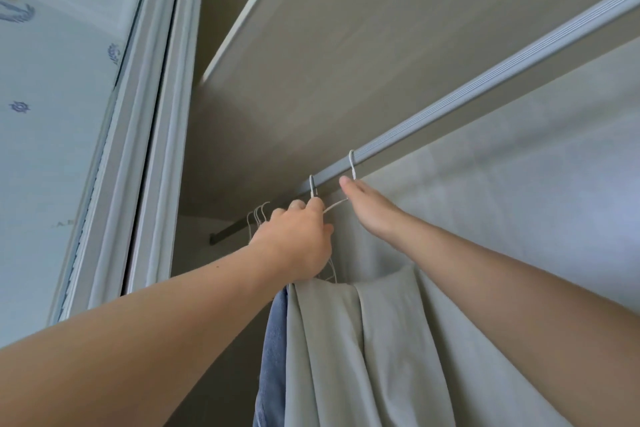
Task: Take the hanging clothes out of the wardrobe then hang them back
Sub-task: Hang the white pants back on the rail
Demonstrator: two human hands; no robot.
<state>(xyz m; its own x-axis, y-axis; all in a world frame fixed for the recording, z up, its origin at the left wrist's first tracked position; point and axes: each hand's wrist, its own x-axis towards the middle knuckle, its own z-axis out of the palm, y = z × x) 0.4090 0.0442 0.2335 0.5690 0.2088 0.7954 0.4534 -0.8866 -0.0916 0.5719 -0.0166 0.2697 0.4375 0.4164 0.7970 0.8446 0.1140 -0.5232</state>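
A grey ribbed rail (485, 80) runs diagonally under the wardrobe's shelf. Two white wire hanger hooks sit on it, the left hook (312, 185) and the right hook (352, 163). My left hand (298, 239) grips the neck of the left hanger just below its hook. My right hand (370, 208) reaches up with straight fingers, its fingertips touching the wire beside the right hook. A pale grey-green cloth (363, 350) hangs from the hangers below both hands. A blue garment (273, 350) hangs to its left. Several more hooks (258, 215) cluster behind my left hand.
The wardrobe shelf underside (346, 28) is close above the rail. The sliding door frame (152, 132) stands at the left, with a patterned light wall (52, 114) beyond it. The wardrobe's pale back panel (536, 184) fills the right.
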